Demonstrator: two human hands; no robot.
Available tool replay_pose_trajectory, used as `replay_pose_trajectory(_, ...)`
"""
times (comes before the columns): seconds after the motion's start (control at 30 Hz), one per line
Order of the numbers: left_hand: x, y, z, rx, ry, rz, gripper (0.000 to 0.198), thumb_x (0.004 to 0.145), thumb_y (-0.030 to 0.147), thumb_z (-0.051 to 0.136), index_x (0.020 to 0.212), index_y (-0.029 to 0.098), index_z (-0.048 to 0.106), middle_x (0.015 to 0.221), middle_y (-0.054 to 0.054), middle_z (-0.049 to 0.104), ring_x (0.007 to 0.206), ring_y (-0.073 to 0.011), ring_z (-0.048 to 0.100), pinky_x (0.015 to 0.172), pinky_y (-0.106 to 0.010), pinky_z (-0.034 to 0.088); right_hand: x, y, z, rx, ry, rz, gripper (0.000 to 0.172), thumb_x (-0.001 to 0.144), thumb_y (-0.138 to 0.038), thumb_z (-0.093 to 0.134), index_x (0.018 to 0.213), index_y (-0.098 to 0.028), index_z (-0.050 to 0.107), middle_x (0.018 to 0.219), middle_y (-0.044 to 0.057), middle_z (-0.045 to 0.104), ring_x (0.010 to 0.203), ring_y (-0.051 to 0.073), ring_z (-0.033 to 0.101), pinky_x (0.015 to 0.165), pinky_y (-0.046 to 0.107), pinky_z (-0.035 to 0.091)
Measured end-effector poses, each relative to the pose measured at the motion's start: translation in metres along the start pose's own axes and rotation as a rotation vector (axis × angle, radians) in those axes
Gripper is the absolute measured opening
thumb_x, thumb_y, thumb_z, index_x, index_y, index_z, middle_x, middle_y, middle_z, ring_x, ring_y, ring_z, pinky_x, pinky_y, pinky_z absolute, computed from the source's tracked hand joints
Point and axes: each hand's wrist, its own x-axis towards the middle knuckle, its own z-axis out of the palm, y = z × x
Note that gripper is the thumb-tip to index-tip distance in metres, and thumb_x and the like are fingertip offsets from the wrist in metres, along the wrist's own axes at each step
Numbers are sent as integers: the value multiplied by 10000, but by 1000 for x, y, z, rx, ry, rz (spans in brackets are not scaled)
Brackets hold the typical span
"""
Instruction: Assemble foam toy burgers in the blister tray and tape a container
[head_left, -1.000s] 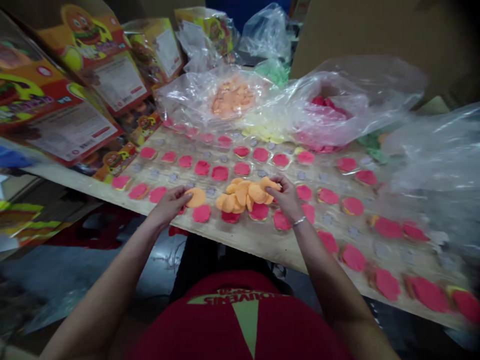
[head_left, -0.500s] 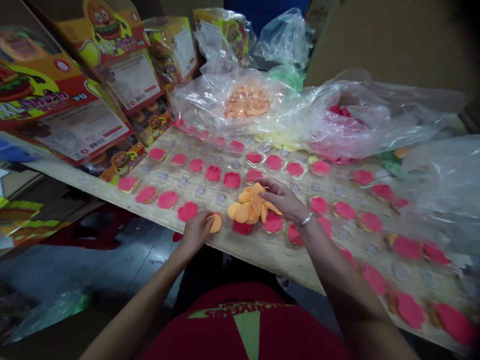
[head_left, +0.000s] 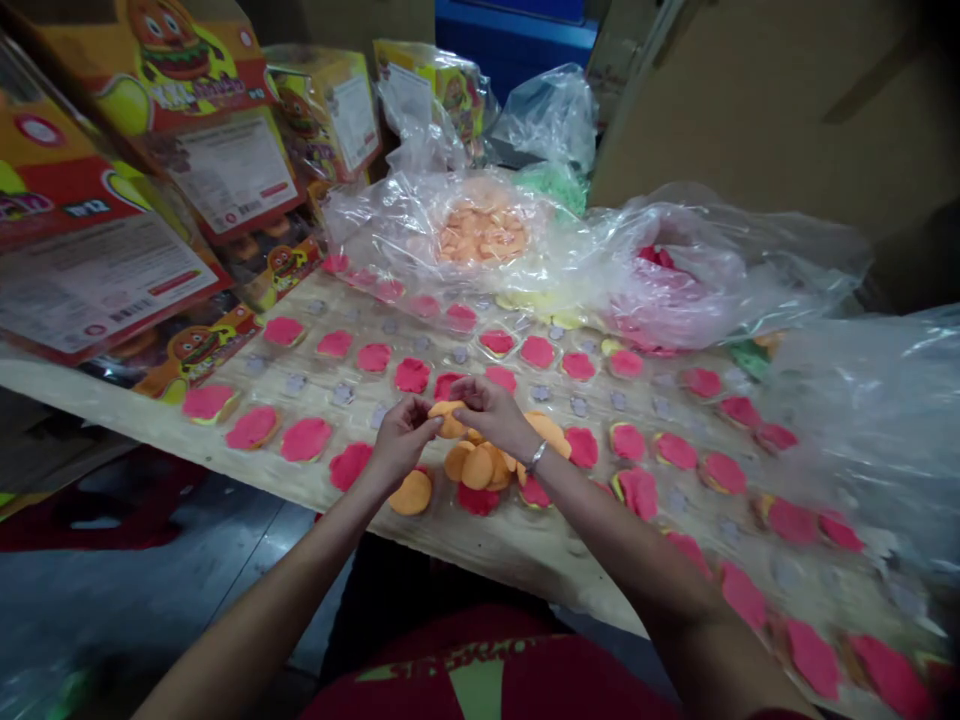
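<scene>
1. Two hands meet: left hand (head_left: pixel 401 440) and right hand (head_left: pixel 491 410) both pinch one orange disc (head_left: pixel 448 415) between fingertips.
2. Right hand also cups an orange stack (head_left: pixel 480 465) beneath it; a loose disc (head_left: pixel 411 492) lies on the desk (head_left: pixel 495 545), just nearer than the left hand.
3. Beyond the hands: pink discs (head_left: pixel 411 375) in rows.
4. Far left, burger boxes (head_left: pixel 97 260), lettering unreadable.

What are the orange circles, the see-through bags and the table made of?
The orange discs: likely soft foam or rubbery plastic; matte, no shine, wavy edges. The clear bags: thin plastic film; glossy, crumpled, contents show through. The tabletop: bare pale wood board, perhaps plywood; dull, unpainted.
</scene>
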Motion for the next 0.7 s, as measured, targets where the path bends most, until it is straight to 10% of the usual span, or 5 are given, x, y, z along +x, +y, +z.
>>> replay_pose_trajectory(0.3,90,-29,6,459,-105,122,240,632,157,517,841,150,636,763,-21,663,714,-167,605,649,-271,475,15,-22,-71,-410,242,-108,162,760,-150,552,914,-170,598,914,51,655,816,163,628,753,308,512)
replay_pose_trajectory(0.53,86,-28,11,615,-208,223,388,729,124,450,1065,177,637,1048,-63,680,975,-220,618,839,-341,479,-39,-13,-120,-533,143,-35,174,791,-211,512,872,-163,659,820,28,671,763,165,603,701,299,474)
replay_pose_trajectory(0.7,75,-17,17,1132,-104,453,290,789,142,473,1034,169,627,1065,-131,614,1009,-291,555,805,-383,437,-66,-10,-126,-646,124,0,252,821,-156,481,985,-180,671,935,53,665,818,163,604,719,294,466)
